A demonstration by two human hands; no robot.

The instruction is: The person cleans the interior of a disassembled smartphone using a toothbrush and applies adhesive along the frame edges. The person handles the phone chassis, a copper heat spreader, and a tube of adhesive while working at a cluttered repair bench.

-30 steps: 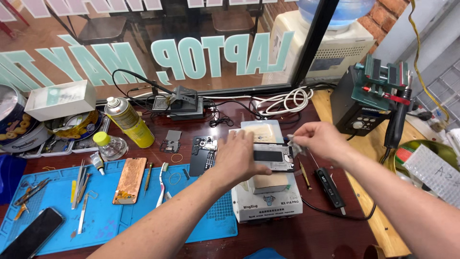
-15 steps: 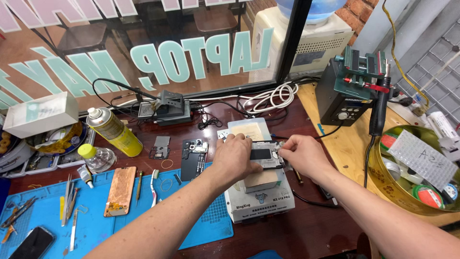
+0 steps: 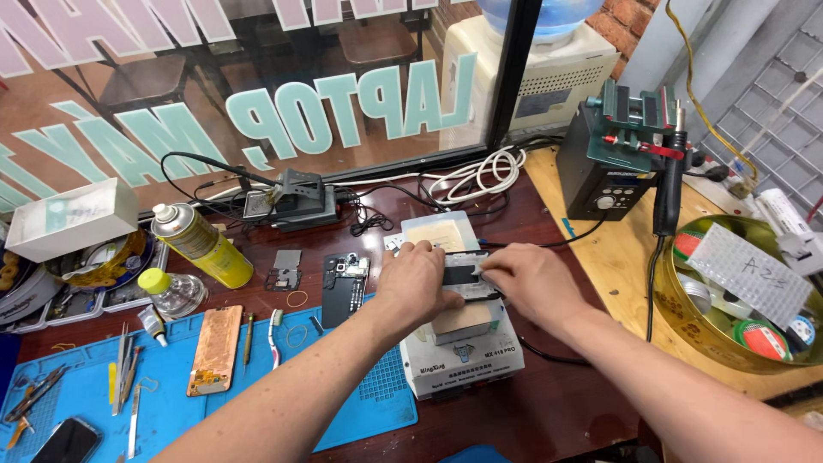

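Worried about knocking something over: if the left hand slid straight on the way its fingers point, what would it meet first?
Probably the pale square pad just beyond the left hand, then the coiled white cable; depth is uncertain.

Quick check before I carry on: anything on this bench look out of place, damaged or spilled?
No spill shows. The phone left of the white heating unit lies opened up with its insides bare, and a loose metal frame sits beside it. Both hands, left hand and right hand, press a dark part on the unit.
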